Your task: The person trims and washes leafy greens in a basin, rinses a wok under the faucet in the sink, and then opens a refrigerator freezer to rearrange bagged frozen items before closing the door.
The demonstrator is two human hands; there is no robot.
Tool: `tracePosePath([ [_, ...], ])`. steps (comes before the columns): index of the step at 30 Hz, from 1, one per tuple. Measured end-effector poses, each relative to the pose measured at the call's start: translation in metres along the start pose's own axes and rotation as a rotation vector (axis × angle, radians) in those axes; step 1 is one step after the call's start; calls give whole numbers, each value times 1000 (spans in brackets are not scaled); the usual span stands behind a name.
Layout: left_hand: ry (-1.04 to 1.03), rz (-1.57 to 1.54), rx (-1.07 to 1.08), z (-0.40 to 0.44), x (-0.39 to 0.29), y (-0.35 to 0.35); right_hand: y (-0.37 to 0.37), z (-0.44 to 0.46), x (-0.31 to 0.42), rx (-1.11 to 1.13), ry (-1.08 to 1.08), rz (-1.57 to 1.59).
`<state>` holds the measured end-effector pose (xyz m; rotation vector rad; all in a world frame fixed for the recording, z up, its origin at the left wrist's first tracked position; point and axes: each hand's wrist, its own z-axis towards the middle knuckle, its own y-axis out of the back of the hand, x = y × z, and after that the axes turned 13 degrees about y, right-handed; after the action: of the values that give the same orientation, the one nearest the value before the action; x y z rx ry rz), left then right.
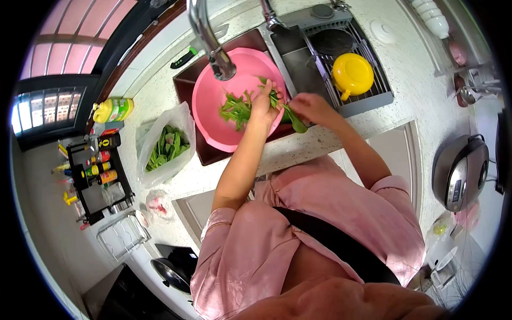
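Observation:
My left hand is over the right side of a pink basin, its fingers closed around green leafy stems. Close beside it on the right, my right hand has its fingers pinched together by the stems; what lies between them is too small to make out. Torn greens lie in the basin, which sits in the left sink bowl. To the left of the basin, an open plastic bag holds more leafy greens.
A metal faucet hangs over the basin. A yellow bowl sits on the rack at the right. A knife with a green and black handle lies behind the sink. Bottles stand at the left; a rice cooker stands far right.

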<state>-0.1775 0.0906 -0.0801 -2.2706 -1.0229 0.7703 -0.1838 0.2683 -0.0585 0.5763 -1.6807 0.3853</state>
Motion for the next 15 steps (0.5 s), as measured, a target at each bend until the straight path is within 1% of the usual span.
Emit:
tracePosePath([
  [1,9,1,6,7,2,-4,-4,-5,-2,-20,-1,-2],
  [3,29,-12,51,20,6,-8,-9,-10,-12,-34,169,-18],
  [4,46,-1,51,25,10,-8,-5,-14,-14,-51,162,-13],
  [6,55,152,-38,31,17,-14,3,-23,-13,-172,245,-344],
  [7,28,250,-84,29,22,-20,8,-28,-8,-190,237,-341],
  [8,40,262,-81,27,27,-25,13,-33,-2,-284,271,-349],
  [9,33,397,-81,27,32,-28,17,-37,1,-376,305,-358],
  [10,23,529,-82,26,38,-29,20,-37,-1,-386,300,-355],
  [11,31,602,1,27,45,-26,22,-37,-3,-333,301,-374],
  [12,38,609,0,28,54,-23,23,-37,-6,-280,305,-393],
  [14,20,654,50,28,68,-17,19,-36,-12,-280,330,-396],
  [15,27,654,32,23,69,-20,16,-36,-14,-274,360,-405],
])
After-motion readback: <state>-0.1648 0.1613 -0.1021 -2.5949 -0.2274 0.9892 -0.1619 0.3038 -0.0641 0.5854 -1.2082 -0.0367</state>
